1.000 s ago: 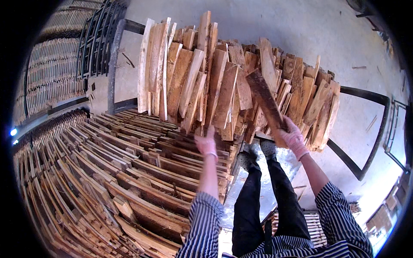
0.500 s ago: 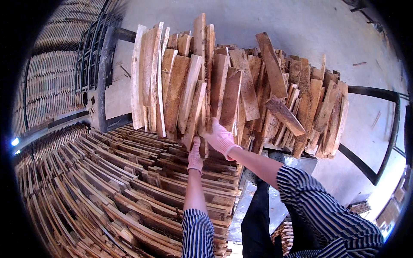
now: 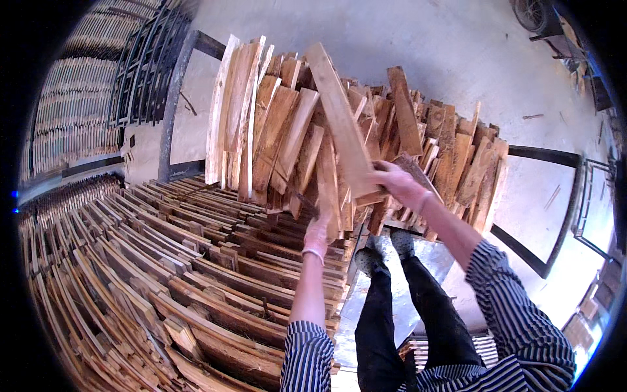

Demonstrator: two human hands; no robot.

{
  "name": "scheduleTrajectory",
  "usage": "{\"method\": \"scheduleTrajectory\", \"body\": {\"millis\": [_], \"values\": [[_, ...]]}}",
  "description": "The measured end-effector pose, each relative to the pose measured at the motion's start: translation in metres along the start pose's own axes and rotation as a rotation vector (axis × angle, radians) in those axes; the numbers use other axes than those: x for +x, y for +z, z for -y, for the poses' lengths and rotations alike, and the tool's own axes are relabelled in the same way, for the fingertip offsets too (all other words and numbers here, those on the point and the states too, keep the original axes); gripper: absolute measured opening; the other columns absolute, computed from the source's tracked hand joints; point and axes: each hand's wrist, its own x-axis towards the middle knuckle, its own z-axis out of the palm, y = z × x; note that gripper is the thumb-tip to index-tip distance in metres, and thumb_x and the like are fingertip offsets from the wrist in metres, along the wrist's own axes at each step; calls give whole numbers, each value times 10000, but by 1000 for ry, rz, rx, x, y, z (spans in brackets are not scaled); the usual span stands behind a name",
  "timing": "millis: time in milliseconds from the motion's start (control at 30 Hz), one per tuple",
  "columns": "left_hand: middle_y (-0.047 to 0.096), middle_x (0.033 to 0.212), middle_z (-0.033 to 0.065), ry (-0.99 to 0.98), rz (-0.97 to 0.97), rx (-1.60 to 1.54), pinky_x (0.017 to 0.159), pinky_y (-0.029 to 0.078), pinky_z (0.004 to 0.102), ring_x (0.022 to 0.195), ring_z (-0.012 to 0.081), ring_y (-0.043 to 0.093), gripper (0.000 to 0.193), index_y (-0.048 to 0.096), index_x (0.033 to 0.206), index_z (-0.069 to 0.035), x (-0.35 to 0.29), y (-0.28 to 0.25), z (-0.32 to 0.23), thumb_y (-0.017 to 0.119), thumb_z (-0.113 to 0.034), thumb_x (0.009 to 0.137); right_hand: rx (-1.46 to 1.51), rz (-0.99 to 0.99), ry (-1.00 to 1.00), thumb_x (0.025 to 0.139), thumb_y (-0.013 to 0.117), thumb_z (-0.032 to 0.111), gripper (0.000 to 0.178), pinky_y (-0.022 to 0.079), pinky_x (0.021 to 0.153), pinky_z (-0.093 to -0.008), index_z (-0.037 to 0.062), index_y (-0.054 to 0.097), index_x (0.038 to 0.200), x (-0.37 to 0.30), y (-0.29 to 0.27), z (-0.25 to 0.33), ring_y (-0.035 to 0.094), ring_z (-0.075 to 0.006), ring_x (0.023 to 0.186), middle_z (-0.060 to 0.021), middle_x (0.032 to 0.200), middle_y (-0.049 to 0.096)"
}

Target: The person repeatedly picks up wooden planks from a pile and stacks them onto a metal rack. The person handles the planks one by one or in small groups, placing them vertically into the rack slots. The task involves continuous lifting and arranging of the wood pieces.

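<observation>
Both my hands wear pink knit gloves. My right hand (image 3: 401, 185) is closed on the lower end of a long pale wooden board (image 3: 338, 114), which leans up and to the left across the pile. My left hand (image 3: 316, 236) is closed at the near end of a shorter brown board (image 3: 328, 186), its fingertips partly hidden behind the wood. Around both hands lies a pile of rough-sawn boards (image 3: 282, 134), packed on edge and side by side, a few of them lying slanted on top.
Layered rows of stacked wooden strips (image 3: 215, 281) spread below and left of the pile. A dark metal frame (image 3: 567, 215) borders the right side. Below my arms are my legs and shoes (image 3: 371, 260) on a pale metal sheet (image 3: 372, 307). A wheel (image 3: 532, 14) stands far right.
My right hand has moved right and swung the long board into a slant over the pile. My left hand has shifted slightly right and nearer me. The view has turned a little.
</observation>
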Motion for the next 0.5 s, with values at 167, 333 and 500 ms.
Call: {"method": "scheduleTrajectory", "body": {"millis": [167, 333, 500], "values": [[686, 1285, 93, -92, 313, -239, 928, 604, 541, 1148, 311, 676, 583, 581, 1376, -78, -39, 86, 16, 844, -299, 905, 398, 14, 163, 919, 711, 341, 704, 613, 950, -537, 63, 466, 1517, -109, -79, 16, 692, -377, 1164, -179, 1318, 671], [682, 1269, 95, -49, 210, -472, 848, 643, 535, 1090, 311, 687, 467, 584, 1365, -113, -78, 130, -11, 782, -222, 955, 557, 132, 148, 854, 769, 362, 776, 600, 976, -501, 41, 473, 1495, -158, -67, 17, 705, -370, 1144, -216, 1323, 672], [674, 1291, 182, 318, 139, -95, 926, 590, 360, 1084, 248, 691, 641, 501, 1444, 46, -175, 141, -33, 794, -231, 945, -362, -144, 77, 809, 808, 221, 925, 638, 784, -391, 93, 305, 1575, -225, -19, 62, 735, -280, 952, -197, 1256, 666]]}}
